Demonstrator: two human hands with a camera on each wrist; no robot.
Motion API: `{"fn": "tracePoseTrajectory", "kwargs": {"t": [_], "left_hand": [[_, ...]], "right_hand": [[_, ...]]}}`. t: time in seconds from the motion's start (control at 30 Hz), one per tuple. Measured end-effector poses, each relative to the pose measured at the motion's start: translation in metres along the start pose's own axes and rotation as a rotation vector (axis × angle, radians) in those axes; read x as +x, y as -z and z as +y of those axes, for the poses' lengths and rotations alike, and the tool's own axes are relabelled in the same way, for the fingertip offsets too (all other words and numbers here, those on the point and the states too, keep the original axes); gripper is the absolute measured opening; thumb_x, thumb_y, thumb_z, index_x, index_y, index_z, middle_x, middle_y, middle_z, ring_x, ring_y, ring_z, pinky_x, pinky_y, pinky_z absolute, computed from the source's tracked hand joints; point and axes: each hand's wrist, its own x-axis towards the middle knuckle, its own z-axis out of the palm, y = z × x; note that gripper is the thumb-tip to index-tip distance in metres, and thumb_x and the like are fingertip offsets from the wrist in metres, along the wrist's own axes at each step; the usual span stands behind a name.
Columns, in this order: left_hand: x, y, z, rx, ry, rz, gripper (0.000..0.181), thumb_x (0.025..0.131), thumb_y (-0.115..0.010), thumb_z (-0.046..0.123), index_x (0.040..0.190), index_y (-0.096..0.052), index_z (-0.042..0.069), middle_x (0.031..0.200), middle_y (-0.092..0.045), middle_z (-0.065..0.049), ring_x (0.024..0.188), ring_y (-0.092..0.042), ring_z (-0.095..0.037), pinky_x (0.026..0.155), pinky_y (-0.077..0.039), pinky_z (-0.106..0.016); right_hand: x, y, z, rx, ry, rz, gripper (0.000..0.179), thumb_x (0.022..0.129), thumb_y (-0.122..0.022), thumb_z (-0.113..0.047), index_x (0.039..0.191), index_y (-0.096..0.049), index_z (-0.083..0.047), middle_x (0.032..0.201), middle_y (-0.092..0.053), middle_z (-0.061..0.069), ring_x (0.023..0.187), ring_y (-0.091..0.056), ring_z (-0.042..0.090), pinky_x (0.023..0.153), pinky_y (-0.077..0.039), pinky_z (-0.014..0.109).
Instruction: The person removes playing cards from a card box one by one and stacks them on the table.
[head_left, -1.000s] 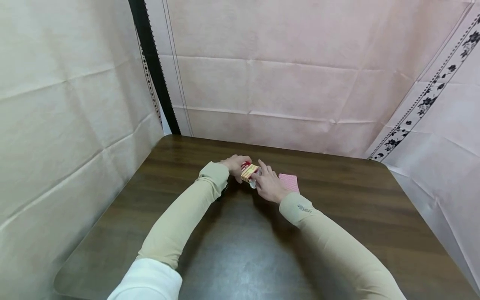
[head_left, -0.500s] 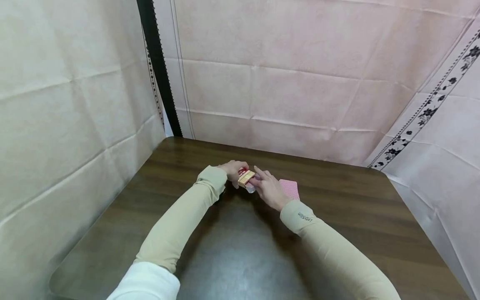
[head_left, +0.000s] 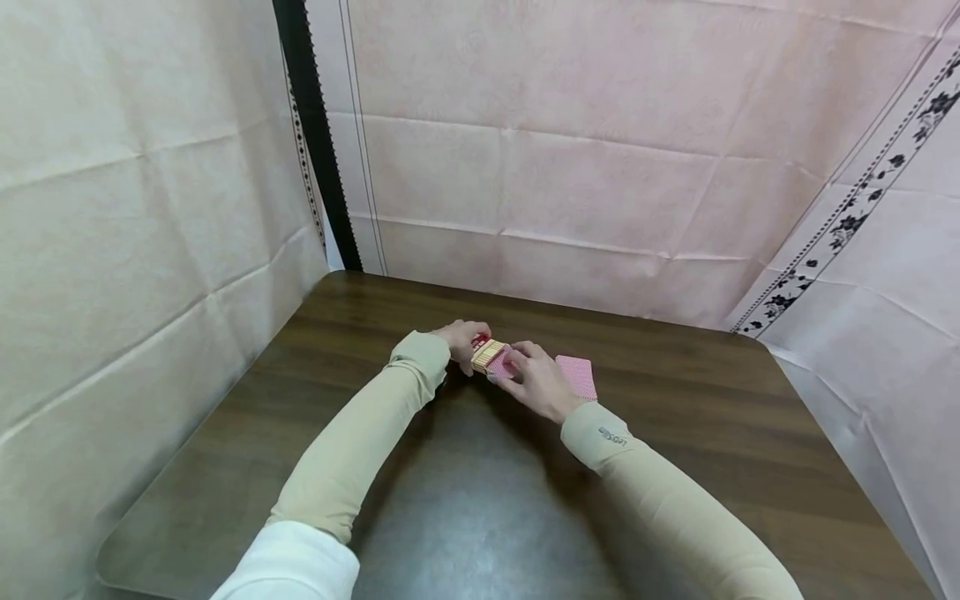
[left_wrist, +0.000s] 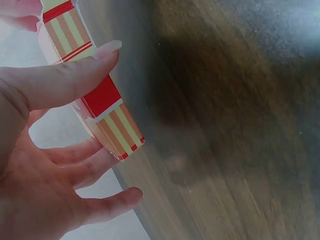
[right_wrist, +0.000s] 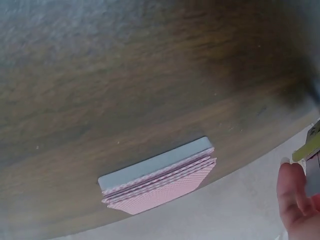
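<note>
My left hand (head_left: 463,337) grips a red-and-yellow striped playing card box (head_left: 487,352) above the table. In the left wrist view the thumb (left_wrist: 75,82) lies across the narrow side of the box (left_wrist: 106,101), with fingers behind it. Pink-backed playing cards (head_left: 501,364) show at the box's right end. There my right hand (head_left: 535,377) pinches them between thumb and fingers. Only part of the right hand (right_wrist: 291,192) appears in the right wrist view, beside the box's edge. A squared stack of pink-patterned cards (head_left: 576,377) lies on the table just right of that hand.
The brown wooden table (head_left: 450,517) has rounded corners. Pale creased cloth (head_left: 570,167) hangs behind it and along both sides. In the right wrist view the card stack (right_wrist: 160,185) sits near the table's far edge.
The right fingers have drawn in from stretched to curled at the box's end, and more pink card shows there. The left hand and box have shifted slightly left.
</note>
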Motion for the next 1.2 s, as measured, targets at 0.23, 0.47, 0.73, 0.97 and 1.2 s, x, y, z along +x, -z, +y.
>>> {"fn": "tracePoseTrajectory", "kwargs": {"t": [0.23, 0.47, 0.73, 0.97, 1.2], "left_hand": [[-0.007, 0.002, 0.004, 0.004, 0.018, 0.031, 0.076, 0.066, -0.084, -0.001, 0.131, -0.05, 0.018, 0.133, -0.051, -0.013, 0.122, -0.046, -0.03, 0.1, -0.042, -0.047], [-0.009, 0.004, 0.003, 0.01, 0.043, 0.062, 0.076, 0.068, -0.084, 0.004, 0.134, -0.048, 0.02, 0.133, -0.049, -0.013, 0.123, -0.043, -0.029, 0.099, -0.041, -0.049], [-0.008, 0.005, -0.002, -0.003, 0.09, 0.06, 0.074, 0.069, -0.083, 0.004, 0.132, -0.049, 0.022, 0.13, -0.047, -0.013, 0.121, -0.042, -0.029, 0.097, -0.041, -0.051], [-0.006, 0.006, -0.002, -0.036, 0.077, 0.066, 0.074, 0.067, -0.084, 0.005, 0.131, -0.048, 0.02, 0.127, -0.047, -0.015, 0.116, -0.043, -0.03, 0.093, -0.042, -0.05], [-0.01, 0.004, 0.004, -0.048, 0.086, 0.051, 0.075, 0.07, -0.082, 0.005, 0.135, -0.046, 0.021, 0.132, -0.045, -0.014, 0.121, -0.041, -0.029, 0.099, -0.04, -0.051]], "right_hand": [[-0.008, 0.004, 0.002, -0.044, -0.052, -0.05, 0.032, 0.087, -0.065, -0.041, 0.104, -0.06, -0.014, 0.115, -0.061, 0.014, 0.104, -0.057, 0.028, 0.084, -0.053, 0.043], [-0.016, 0.007, 0.014, -0.052, -0.079, -0.099, 0.059, 0.082, -0.066, -0.035, 0.136, -0.049, -0.016, 0.113, -0.054, 0.013, 0.089, -0.054, 0.023, 0.078, -0.052, 0.037], [-0.025, 0.011, 0.037, -0.159, -0.208, 0.015, 0.06, 0.089, -0.058, -0.048, 0.134, -0.043, -0.011, 0.101, -0.051, 0.017, 0.089, -0.05, 0.031, 0.076, -0.044, 0.044], [-0.033, 0.013, 0.055, -0.318, -0.444, -0.009, 0.052, 0.093, -0.05, -0.05, 0.117, -0.048, -0.004, 0.099, -0.05, 0.023, 0.092, -0.051, 0.038, 0.075, -0.044, 0.051], [-0.035, 0.01, 0.057, -0.374, -0.544, -0.122, 0.056, 0.093, -0.049, -0.05, 0.118, -0.051, -0.001, 0.102, -0.056, 0.027, 0.095, -0.056, 0.043, 0.076, -0.046, 0.056]]}}
